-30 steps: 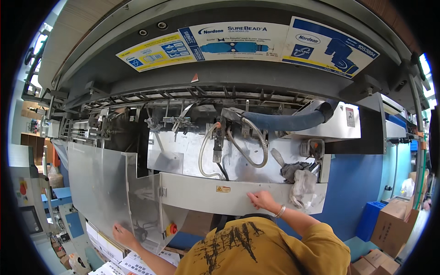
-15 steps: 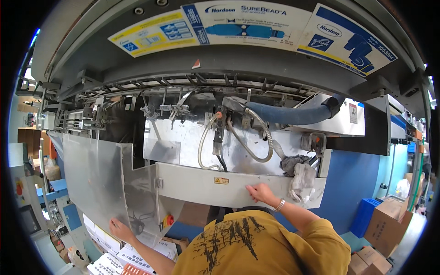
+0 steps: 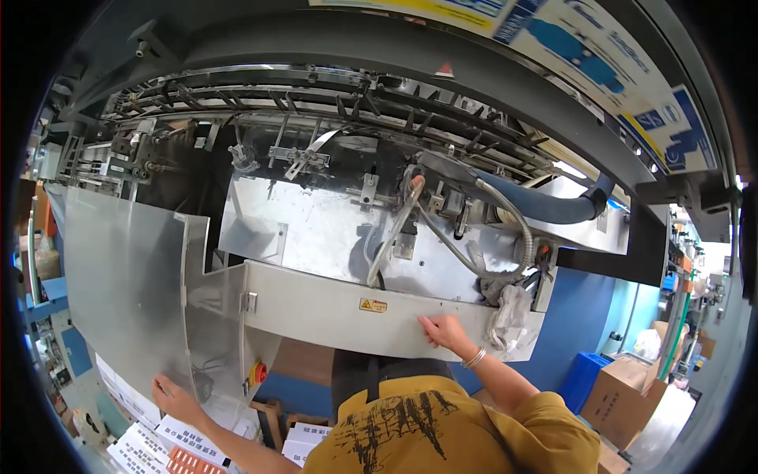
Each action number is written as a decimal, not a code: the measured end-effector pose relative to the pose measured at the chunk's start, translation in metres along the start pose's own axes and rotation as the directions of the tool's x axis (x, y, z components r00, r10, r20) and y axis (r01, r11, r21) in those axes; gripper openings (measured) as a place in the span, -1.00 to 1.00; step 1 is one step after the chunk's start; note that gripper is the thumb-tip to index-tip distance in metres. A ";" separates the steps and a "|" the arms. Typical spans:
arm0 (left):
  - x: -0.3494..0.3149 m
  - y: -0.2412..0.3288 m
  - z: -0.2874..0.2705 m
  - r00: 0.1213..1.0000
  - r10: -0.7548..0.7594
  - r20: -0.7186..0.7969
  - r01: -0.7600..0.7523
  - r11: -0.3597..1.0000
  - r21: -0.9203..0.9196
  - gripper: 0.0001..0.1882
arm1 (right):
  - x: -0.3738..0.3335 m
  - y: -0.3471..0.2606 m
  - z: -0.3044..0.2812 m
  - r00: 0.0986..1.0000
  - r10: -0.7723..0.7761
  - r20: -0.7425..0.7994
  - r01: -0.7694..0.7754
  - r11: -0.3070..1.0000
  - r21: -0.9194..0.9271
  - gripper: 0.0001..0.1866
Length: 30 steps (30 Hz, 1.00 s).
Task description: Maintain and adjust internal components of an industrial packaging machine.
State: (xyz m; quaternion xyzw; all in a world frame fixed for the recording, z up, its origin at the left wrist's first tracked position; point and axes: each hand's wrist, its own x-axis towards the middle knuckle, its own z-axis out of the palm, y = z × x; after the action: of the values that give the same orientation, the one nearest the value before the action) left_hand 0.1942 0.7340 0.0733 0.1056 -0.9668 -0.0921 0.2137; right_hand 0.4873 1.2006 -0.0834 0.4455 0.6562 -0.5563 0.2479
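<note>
My left hand [image 3: 175,399] is at the lower edge of a clear plastic guard panel [image 3: 126,276], with its fingers curled round that edge. My right hand [image 3: 444,332] rests in a loose fist against the cream front panel [image 3: 316,304] of the machine, and nothing shows in it. A yellow warning label [image 3: 373,305] lies to the left of this fist. Crumpled grey rags [image 3: 512,316] hang over the same panel to its right. Behind the panel is a shiny metal plate [image 3: 316,237], crossed by a pale hose [image 3: 391,245].
A conveyor with dark prongs [image 3: 410,118] runs along the back under a dark overhead beam [image 3: 332,83]. A thick blue hose [image 3: 545,207] lies at the right. A red and yellow switch [image 3: 259,373] is below the guard. Printed sheets [image 3: 189,438] are at lower left, cardboard boxes [image 3: 624,399] at right.
My view has turned and tilted, so the beam labels have swung to the upper right. Both hands keep their places at the guard's edge and front panel.
</note>
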 end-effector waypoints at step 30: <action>0.005 0.009 -0.007 0.991 0.113 0.078 -0.123 0.983 0.135 -0.59 | 0.003 0.020 0.005 0.992 -0.082 -0.093 0.093 0.988 0.120 -0.54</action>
State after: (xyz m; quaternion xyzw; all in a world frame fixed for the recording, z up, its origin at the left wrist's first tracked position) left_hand 0.1915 0.7407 0.0834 0.0596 -0.9823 -0.0150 0.1767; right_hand 0.5016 1.1965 -0.0975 0.4548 0.6495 -0.5863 0.1660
